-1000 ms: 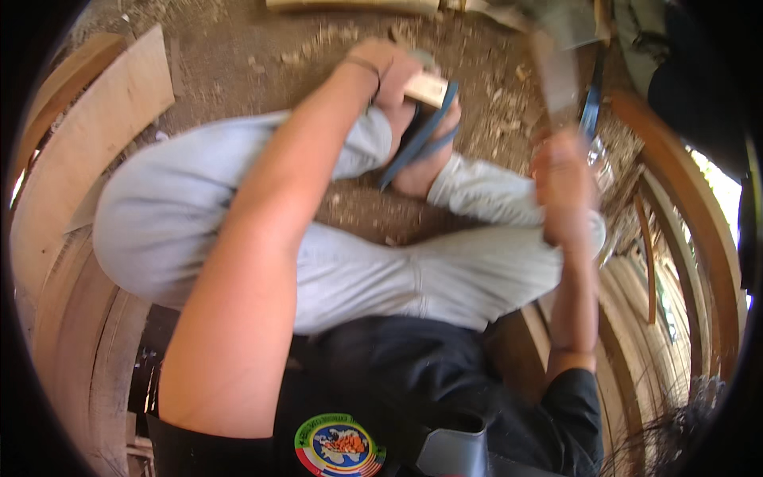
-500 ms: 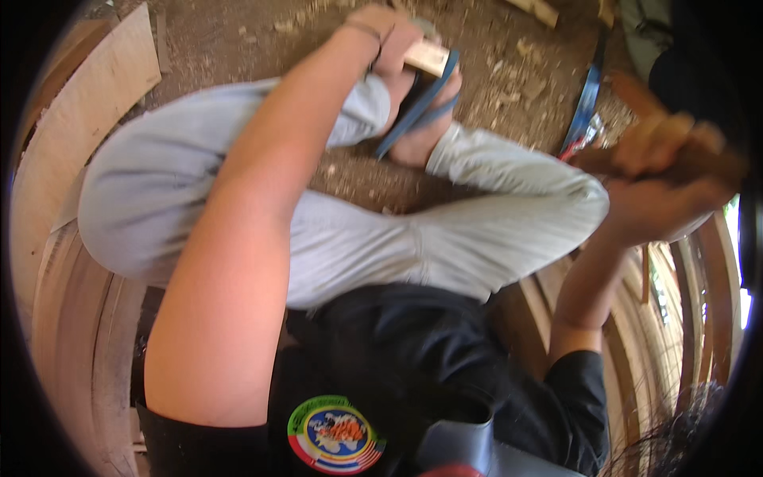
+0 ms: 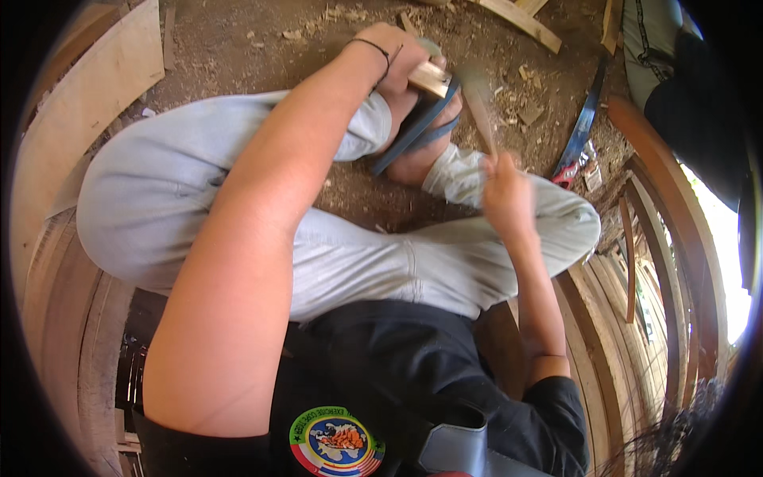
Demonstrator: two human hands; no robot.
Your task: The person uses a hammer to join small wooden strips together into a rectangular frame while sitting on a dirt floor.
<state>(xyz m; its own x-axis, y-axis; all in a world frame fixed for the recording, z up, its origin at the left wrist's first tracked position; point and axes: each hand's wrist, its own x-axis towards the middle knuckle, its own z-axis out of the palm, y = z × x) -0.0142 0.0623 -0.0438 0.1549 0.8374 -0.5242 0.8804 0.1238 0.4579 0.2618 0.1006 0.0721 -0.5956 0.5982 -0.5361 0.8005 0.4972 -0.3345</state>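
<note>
My left hand (image 3: 401,57) is closed around a short pale wooden block (image 3: 430,79), whose cut end sticks out beside my sandalled feet. Its other end is hidden by the hand. My right hand (image 3: 509,199) is closed on the wooden handle (image 3: 482,119) of a tool, above my right shin. The tool's upper end is smeared by motion, so I cannot make out its kind. It points up toward the block, a little to its right, and I cannot tell whether they touch. The blue sandal (image 3: 421,127) is directly below the block.
A handsaw (image 3: 584,119) with a red handle lies on the dirt floor at right. Wood strips (image 3: 520,24) and chips (image 3: 531,114) are scattered ahead. A curved-looking board (image 3: 87,119) stands at left, brown timber (image 3: 668,167) at right. Another person's leg (image 3: 648,48) is at upper right.
My right hand has swung from the far right, with the tool, down and left toward the wooden block. My left hand has stayed on the block, nearly still.
</note>
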